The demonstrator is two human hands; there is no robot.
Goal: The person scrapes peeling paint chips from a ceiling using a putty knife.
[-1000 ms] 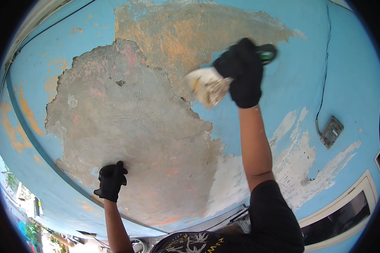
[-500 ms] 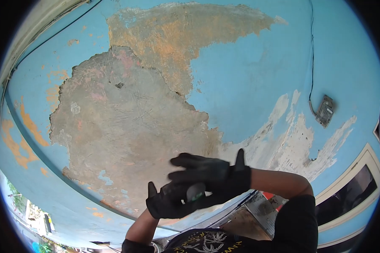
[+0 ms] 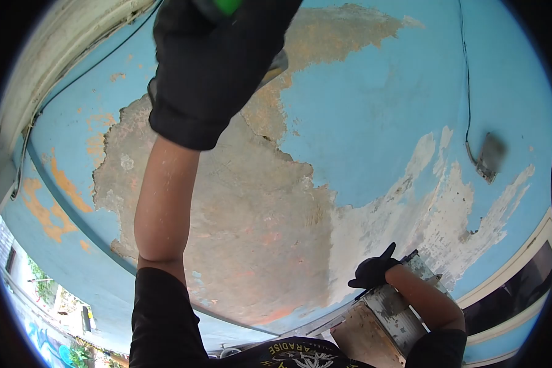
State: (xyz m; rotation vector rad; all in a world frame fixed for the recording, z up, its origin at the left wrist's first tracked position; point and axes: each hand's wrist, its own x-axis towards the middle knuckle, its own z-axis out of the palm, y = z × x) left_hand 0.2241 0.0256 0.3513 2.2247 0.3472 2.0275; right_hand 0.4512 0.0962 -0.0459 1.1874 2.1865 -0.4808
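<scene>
My left hand (image 3: 211,67), in a black glove, is raised close to the camera in front of the wall. Its fingers run out past the top of the frame, so their grip is hidden. A green mark (image 3: 228,5) shows on it at the upper edge. Beside the hand a grey and yellowish edge (image 3: 276,69) sticks out; I cannot make out what it belongs to. Lower right, my right hand (image 3: 374,273), also black-gloved, hangs over a paint-stained grey surface (image 3: 394,316). Its thumb points up, apart from the fingers, and nothing shows in it.
Ahead stands a blue wall (image 3: 374,116) with a large bare plaster patch (image 3: 257,227) and whitish scraped streaks (image 3: 435,202). A cable (image 3: 467,92) runs down to an electrical box (image 3: 490,158). A brown board (image 3: 359,334) lies below; a framed window (image 3: 512,288) is at right.
My hands were together in front of my chest and have parted. The left has gone up close to the camera, the right down to the right. The view has shifted slightly.
</scene>
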